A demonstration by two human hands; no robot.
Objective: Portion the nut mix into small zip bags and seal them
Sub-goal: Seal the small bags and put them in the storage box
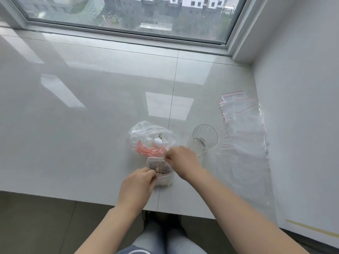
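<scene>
A small zip bag point(159, 166) filled with brown nut mix stands near the sill's front edge, its red-lined top strip upward. My right hand point(181, 160) pinches the right end of that strip. My left hand point(136, 183) grips the bag's lower left side. Just in front lies another small filled zip bag point(165, 181), partly hidden behind my left hand. Behind them sits a large clear plastic bag point(150, 138) holding pink pieces, a white scoop-like object and some nut mix.
A clear plastic cup point(204, 139) stands to the right of the large bag. A spread of empty zip bags point(244, 132) lies along the right wall. The glossy white sill point(82, 125) ends at a front edge near my knees; a window runs along the back.
</scene>
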